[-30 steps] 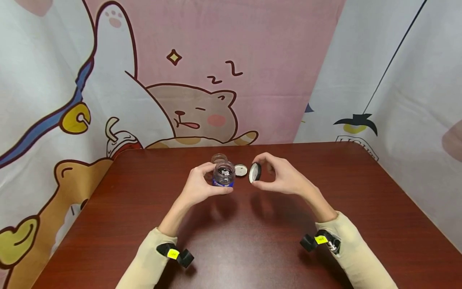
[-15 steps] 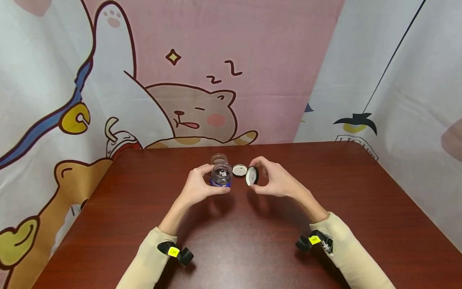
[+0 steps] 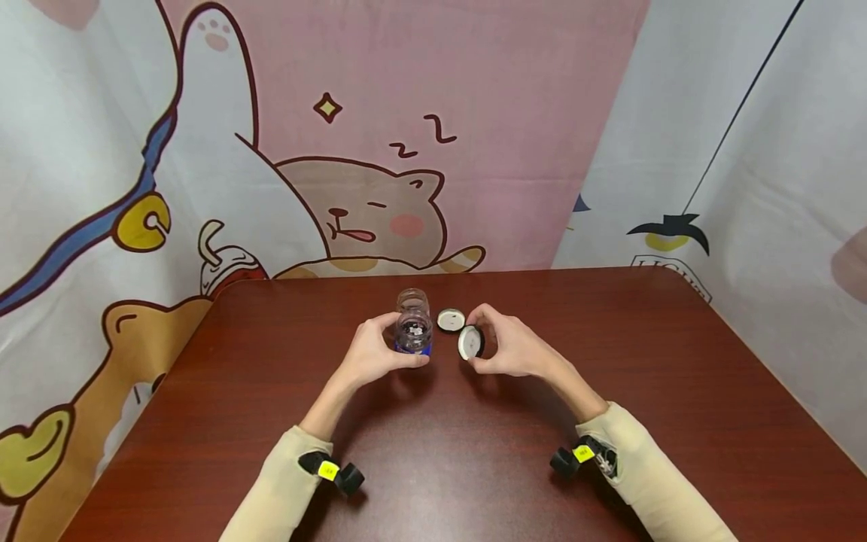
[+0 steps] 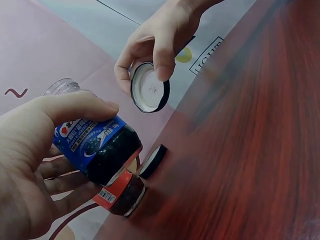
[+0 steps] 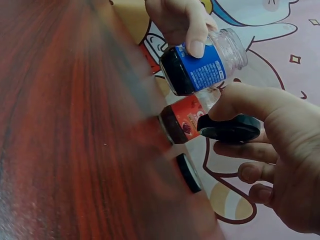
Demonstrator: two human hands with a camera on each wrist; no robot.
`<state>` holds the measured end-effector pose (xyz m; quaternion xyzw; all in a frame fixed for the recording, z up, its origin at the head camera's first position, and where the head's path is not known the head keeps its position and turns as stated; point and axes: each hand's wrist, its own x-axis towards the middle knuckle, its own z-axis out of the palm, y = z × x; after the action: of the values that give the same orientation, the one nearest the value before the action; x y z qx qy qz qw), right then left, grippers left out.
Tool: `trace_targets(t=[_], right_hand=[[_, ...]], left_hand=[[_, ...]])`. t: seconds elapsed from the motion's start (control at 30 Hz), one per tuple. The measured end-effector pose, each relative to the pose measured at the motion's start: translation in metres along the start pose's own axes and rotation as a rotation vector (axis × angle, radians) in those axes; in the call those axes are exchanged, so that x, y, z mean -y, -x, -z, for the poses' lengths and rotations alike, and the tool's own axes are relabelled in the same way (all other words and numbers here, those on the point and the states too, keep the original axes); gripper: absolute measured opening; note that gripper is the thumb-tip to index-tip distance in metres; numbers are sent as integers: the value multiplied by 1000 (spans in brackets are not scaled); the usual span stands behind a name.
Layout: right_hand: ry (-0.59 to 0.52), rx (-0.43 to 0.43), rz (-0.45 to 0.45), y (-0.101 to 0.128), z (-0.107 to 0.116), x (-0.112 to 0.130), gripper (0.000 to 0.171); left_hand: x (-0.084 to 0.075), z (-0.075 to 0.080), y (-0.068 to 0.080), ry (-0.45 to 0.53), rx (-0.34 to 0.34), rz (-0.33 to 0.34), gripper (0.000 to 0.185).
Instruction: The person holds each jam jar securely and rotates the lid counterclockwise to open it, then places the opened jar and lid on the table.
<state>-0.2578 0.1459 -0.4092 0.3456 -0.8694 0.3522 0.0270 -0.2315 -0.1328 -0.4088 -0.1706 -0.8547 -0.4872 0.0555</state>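
Observation:
My left hand (image 3: 375, 351) grips a glass jar with a blue label (image 4: 92, 142), its mouth uncovered and dark contents in the lower part. The jar is held above the table. To its right, my right hand (image 3: 511, 345) pinches a black lid (image 3: 470, 342) by its rim, with the white inner side turned toward the jar. Behind the blue-labelled jar stands a second glass jar with a red label (image 5: 185, 120), also uncovered. Another black lid (image 3: 451, 320) lies beside that jar, white side up.
The brown wooden table (image 3: 433, 467) stretches under both arms to a far edge. A cartoon-printed cloth (image 3: 515, 150) hangs behind it and along the sides.
The right hand has come nearer and slightly left with its lid, whose white side now faces more toward me. The blue-labelled jar in my left hand has shifted slightly left and lower.

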Motion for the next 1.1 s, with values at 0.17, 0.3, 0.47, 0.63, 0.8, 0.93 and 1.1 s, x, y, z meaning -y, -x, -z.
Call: trace_targets(t=[0.17, 0.3, 0.47, 0.63, 0.8, 0.93, 1.1], right_hand=[[-10, 29, -16, 0, -6, 0, 52], [-28, 51, -34, 1, -10, 0, 50], [-65, 84, -72, 2, -15, -4, 50], [-85, 93, -79, 2, -20, -8, 51], [-100, 92, -80, 2, -23, -10, 51], [-113, 91, -81, 2, -24, -11, 50], [-97, 89, -92, 2, -25, -14, 50]], left_hand=[[2, -1, 0, -6, 12, 18, 56], [3, -2, 1, -27, 17, 32, 57], [8, -4, 1, -45, 25, 44, 58], [11, -5, 1, -49, 40, 53, 59], [13, -5, 2, -60, 53, 68, 62], [14, -5, 2, -58, 61, 68, 63], [17, -6, 2, -52, 68, 71, 63]])
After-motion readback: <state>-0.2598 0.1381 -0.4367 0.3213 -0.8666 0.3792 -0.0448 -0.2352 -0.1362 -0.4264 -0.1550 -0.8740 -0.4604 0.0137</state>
